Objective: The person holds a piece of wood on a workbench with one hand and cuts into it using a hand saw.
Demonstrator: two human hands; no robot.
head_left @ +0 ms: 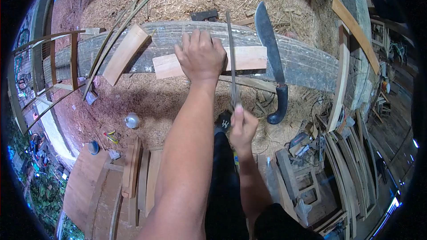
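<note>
My left hand presses down on a pale, slightly curved piece of wood, its fingers curled over the far edge. That piece lies across a weathered plank. My right hand is closed around the handle end of a long, thin saw, seen nearly edge-on. The saw's blade crosses the wood just right of my left hand; its teeth cannot be made out. To the right, a machete with a black handle rests over the plank, close to the wood's right end.
A second pale block and thin strips lie on the plank's left part. A dark block sits at its far edge. Sawdust covers the ground. Curved slats are stacked lower right, and a wooden frame stands left.
</note>
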